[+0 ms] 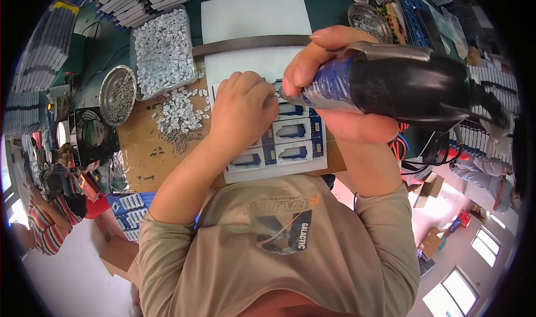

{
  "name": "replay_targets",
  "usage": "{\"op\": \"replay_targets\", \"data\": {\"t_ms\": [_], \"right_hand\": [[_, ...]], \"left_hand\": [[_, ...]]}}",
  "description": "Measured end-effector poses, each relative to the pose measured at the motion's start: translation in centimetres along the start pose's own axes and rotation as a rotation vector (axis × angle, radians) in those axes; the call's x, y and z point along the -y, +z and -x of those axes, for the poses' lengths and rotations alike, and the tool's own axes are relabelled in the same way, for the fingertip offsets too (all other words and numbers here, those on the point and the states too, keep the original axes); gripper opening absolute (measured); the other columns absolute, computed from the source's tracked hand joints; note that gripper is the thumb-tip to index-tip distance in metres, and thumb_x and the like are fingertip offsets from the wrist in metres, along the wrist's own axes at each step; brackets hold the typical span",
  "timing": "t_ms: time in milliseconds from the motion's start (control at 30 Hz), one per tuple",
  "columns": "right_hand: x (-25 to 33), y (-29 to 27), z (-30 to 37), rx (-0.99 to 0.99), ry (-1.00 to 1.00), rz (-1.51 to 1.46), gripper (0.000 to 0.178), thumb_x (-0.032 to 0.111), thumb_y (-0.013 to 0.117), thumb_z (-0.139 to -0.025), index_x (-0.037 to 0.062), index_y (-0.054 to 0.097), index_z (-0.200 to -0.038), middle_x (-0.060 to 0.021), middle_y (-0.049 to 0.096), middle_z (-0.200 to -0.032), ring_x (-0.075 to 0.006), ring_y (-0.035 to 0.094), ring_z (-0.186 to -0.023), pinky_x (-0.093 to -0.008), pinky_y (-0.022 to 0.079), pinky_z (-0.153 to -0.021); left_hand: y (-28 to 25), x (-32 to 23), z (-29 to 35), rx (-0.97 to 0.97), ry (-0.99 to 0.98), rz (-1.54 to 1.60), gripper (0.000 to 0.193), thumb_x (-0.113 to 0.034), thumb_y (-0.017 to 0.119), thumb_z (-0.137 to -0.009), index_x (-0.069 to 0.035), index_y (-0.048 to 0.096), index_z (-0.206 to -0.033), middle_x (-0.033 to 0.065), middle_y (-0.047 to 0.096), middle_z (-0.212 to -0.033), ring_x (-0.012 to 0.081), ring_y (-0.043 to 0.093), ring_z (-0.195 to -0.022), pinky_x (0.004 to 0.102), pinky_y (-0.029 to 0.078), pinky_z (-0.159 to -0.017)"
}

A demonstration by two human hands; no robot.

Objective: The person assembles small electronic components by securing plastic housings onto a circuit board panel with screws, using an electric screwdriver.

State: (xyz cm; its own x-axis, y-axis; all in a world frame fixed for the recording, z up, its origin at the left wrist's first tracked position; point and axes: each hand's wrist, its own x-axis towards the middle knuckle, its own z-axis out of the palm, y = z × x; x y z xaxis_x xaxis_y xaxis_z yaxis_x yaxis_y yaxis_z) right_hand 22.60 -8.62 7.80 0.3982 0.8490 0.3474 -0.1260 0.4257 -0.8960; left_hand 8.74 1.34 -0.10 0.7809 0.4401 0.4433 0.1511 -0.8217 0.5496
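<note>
My right hand (360, 127) is wrapped round a power screwdriver (410, 85) with a black body and a blue-taped nose. Its nose points left, toward the fingers of my left hand (243, 110). Those fingers are curled down over a blue circuit panel (270, 156), and what they may pinch is hidden beneath them. White plastic frames (294, 152) sit in rows on the panel. Under it lies a white foam sheet (268, 175). The screwdriver's tip is mostly hidden near the left fingertips.
A clear tub of small white plastic parts (163, 52) stands left of the foam. Loose white parts (181, 113) and screws (175, 140) lie before it, beside a metal bowl (133, 96) of screws. A small fan (90, 135) and a person in stripes (49, 222) are farther left.
</note>
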Motion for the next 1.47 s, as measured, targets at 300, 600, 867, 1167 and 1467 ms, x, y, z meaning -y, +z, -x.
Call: {"op": "replay_targets", "data": {"t_ms": [300, 600, 867, 1167, 1467], "right_hand": [[-1.4, 0.5, -0.6, 0.052, -0.01, -0.028, 0.112, 0.08, 0.068, -0.064, -0.0081, 0.045, -0.13, -0.0137, 0.064, -0.092, -0.024, 0.066, -0.079, -0.0335, 0.055, -0.071], [-1.2, 1.8, -1.5, 0.072, 0.047, 0.113, 0.106, 0.083, 0.068, -0.061, -0.0042, 0.051, -0.118, -0.0107, 0.064, -0.085, -0.0195, 0.064, -0.073, -0.0305, 0.055, -0.065], [-2.1, 1.7, -1.0, 0.092, 0.119, 0.092, 0.094, 0.082, 0.067, -0.064, 0.0005, 0.052, -0.109, -0.0092, 0.062, -0.082, -0.019, 0.064, -0.07, -0.03, 0.054, -0.062], [-2.3, 2.5, -1.6, 0.095, 0.095, 0.096, 0.095, 0.082, 0.067, -0.063, 0.0009, 0.052, -0.111, -0.0092, 0.062, -0.082, -0.0191, 0.064, -0.07, -0.0296, 0.053, -0.061], [-2.7, 2.6, -1.5, 0.089, 0.1, 0.159, 0.099, 0.082, 0.068, -0.063, -0.0001, 0.052, -0.117, -0.009, 0.062, -0.08, -0.0196, 0.063, -0.071, -0.03, 0.052, -0.063]], "left_hand": [[0.4, 0.3, 0.1, -0.003, -0.022, 0.039, 0.013, -0.006, 0.07, -0.067, -0.009, 0.064, -0.078, 0.0045, 0.057, -0.081, 0.0267, 0.056, -0.079, 0.0389, 0.045, -0.072], [0.3, 0.3, 0.2, -0.019, -0.024, 0.042, 0.013, -0.008, 0.07, -0.067, -0.007, 0.061, -0.077, 0.0053, 0.055, -0.08, 0.0274, 0.055, -0.078, 0.0397, 0.044, -0.071], [0.4, 0.7, 0.5, 0.017, -0.038, 0.057, 0.017, -0.011, 0.07, -0.068, -0.008, 0.062, -0.082, 0.0052, 0.056, -0.081, 0.028, 0.056, -0.081, 0.0419, 0.044, -0.073], [0.6, 0.5, 0.5, 0.04, -0.051, 0.002, 0.018, -0.015, 0.07, -0.069, -0.008, 0.062, -0.084, 0.0058, 0.056, -0.084, 0.0269, 0.056, -0.085, 0.0406, 0.044, -0.074], [0.5, 0.7, 0.5, 0.03, -0.07, 0.025, 0.018, -0.015, 0.069, -0.07, -0.007, 0.063, -0.084, 0.007, 0.056, -0.084, 0.0278, 0.056, -0.085, 0.0416, 0.044, -0.075]]}}
